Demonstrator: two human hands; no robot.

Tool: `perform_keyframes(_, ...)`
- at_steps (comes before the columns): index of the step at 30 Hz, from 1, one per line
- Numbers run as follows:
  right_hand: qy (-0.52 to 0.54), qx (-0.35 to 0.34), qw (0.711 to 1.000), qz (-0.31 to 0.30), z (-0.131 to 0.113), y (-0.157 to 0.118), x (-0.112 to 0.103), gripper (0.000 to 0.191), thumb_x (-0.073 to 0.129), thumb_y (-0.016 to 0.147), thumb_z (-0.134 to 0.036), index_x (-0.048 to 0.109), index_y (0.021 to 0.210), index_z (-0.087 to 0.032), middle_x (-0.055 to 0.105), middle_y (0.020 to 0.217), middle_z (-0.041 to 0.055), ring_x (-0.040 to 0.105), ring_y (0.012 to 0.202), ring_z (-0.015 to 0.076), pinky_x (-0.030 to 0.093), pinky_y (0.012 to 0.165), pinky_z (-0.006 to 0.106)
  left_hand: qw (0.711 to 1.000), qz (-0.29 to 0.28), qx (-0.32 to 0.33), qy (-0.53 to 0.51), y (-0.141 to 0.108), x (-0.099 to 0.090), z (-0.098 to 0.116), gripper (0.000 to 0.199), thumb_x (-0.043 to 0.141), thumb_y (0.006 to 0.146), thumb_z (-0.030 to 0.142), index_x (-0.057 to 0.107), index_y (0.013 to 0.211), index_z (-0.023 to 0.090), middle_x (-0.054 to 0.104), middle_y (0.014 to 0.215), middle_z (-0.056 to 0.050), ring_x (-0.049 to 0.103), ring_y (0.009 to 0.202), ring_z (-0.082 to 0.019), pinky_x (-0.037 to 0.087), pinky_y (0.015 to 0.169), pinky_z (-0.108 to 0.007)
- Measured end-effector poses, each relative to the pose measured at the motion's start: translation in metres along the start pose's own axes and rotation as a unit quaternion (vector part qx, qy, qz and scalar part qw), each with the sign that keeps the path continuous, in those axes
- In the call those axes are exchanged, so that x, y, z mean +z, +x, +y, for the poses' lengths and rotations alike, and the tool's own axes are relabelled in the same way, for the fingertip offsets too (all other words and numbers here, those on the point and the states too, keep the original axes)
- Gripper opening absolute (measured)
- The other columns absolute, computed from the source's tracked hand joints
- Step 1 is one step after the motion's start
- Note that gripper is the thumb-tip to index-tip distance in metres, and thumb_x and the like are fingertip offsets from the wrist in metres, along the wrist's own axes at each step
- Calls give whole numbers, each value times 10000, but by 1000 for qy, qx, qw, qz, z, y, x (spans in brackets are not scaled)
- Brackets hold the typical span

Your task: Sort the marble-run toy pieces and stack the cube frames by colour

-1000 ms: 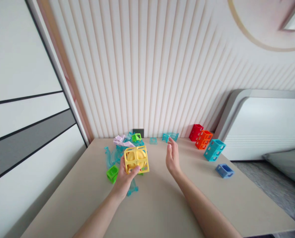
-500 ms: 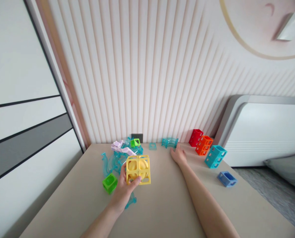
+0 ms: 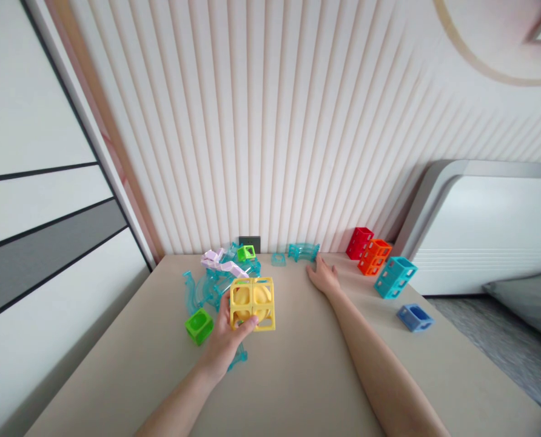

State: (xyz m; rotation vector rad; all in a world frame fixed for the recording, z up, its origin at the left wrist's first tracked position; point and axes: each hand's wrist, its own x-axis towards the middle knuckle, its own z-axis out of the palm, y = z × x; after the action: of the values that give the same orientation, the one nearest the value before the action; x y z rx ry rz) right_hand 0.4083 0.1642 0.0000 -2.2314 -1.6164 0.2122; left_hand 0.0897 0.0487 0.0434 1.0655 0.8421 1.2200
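Observation:
Held above the table in my left hand (image 3: 227, 340) is a pair of joined yellow cube blocks (image 3: 252, 303), thumb across the front and fingers behind. My right hand (image 3: 324, 276) lies low over the far part of the table with its fingers spread, holding nothing. Just beyond its fingertips is a curved clear teal track piece (image 3: 304, 251); whether they touch I cannot tell. Left of that lies a small flat teal piece (image 3: 278, 259). Beside my left hand sits a green cube block (image 3: 199, 326), and a teal track piece (image 3: 238, 357) is partly hidden behind that hand.
A pile of teal track pieces (image 3: 213, 290) with a lilac zigzag piece (image 3: 225, 266) and a small green block (image 3: 246, 252) lies back left. Along the right stand red (image 3: 359, 243), orange (image 3: 375, 257) and teal blocks (image 3: 395, 277) and a blue block (image 3: 415, 317). A ribbed wall closes the back.
My right hand has shifted slightly left relative to the blocks, its fingers now more spread, and the curved teal track has moved a little left. My left hand still holds the yellow blocks. The view has tilted slightly.

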Motion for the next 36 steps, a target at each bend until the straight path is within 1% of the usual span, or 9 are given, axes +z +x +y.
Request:
perform_keyframes(7, 8, -25, 1000, -9, 0, -2, 1, 732, 470, 974, -367, 164, 1596, -132, 475, 1518, 215, 339, 1476, 321, 108, 1183, 614, 1000, -5, 0, -5, -2, 1, 3, 666, 796, 755, 354, 461, 1324, 270, 689, 1218, -61, 666, 1111, -249, 545, 947, -375)
perform_keyframes(13, 57, -30, 998, 13, -1, -5, 2, 699, 510, 953, -376, 284, 1558, -109, 492, 1505, 211, 357, 1461, 341, 109, 1194, 591, 1000, -3, 1, -2, -1, 0, 3, 654, 802, 750, 367, 468, 1306, 282, 693, 1209, -50, 678, 1076, -238, 558, 923, -359)
perform_keyframes(16, 103, -20, 993, 55, -6, -9, -1, 618, 463, 969, -361, 357, 1525, -112, 534, 1460, 213, 437, 1406, 334, 199, 1188, 540, 1000, 19, 8, -5, 1, 0, 2, 659, 802, 748, 381, 474, 1313, 290, 690, 1236, -52, 682, 1083, -237, 561, 922, -357)
perform_keyframes(19, 168, -33, 979, 109, -22, -18, -5, 536, 368, 1000, -388, 442, 1474, -148, 552, 1438, 196, 474, 1370, 315, 317, 1148, 503, 999, 37, 17, -17, 2, 0, 0, 705, 802, 753, 385, 446, 1355, 301, 672, 1286, -63, 670, 1135, -242, 559, 948, -367)
perform_keyframes(22, 240, -87, 957, 138, -51, -41, -8, 525, 338, 1012, -456, 524, 1390, -142, 592, 1391, 179, 526, 1315, 299, 395, 1108, 495, 999, 40, 18, -22, 2, -2, -2, 714, 794, 766, 385, 432, 1377, 314, 660, 1311, -63, 660, 1170, -242, 546, 987, -374)
perform_keyframes(26, 335, -168, 921, 105, -89, -98, -7, 495, 336, 1033, -518, 597, 1301, -195, 696, 1249, 129, 672, 1116, 239, 544, 959, 399, 999, 16, 8, -28, 3, -4, -2, 719, 779, 790, 385, 408, 1402, 320, 644, 1341, -64, 636, 1221, -259, 534, 1014, -411)
perform_keyframes(28, 461, -204, 863, 29, -101, -128, -6, 475, 413, 1024, -528, 570, 1356, -226, 708, 1231, 114, 688, 1080, 233, 554, 956, 409, 1000, 3, 1, -27, 3, -4, -2, 736, 783, 787, 389, 407, 1413, 298, 639, 1350, -84, 633, 1227, -283, 541, 1003, -439)
perform_keyframes(31, 550, -199, 810, -44, -107, -159, -4, 525, 512, 983, -561, 533, 1406, -251, 704, 1242, 108, 705, 1024, 240, 584, 908, 423, 1000, -20, -2, -23, 2, -3, -2, 750, 804, 762, 389, 435, 1405, 267, 627, 1377, -112, 619, 1248, -311, 542, 998, -446)
perform_keyframes(36, 590, -172, 785, -71, -109, -168, -6, 586, 583, 943, -573, 523, 1418, -236, 724, 1192, 111, 701, 1053, 277, 594, 893, 452, 997, -66, 15, -25, 2, -4, -7, 810, 813, 759, 360, 400, 1450, 279, 596, 1419, -120, 585, 1296, -312, 477, 1087, -459)
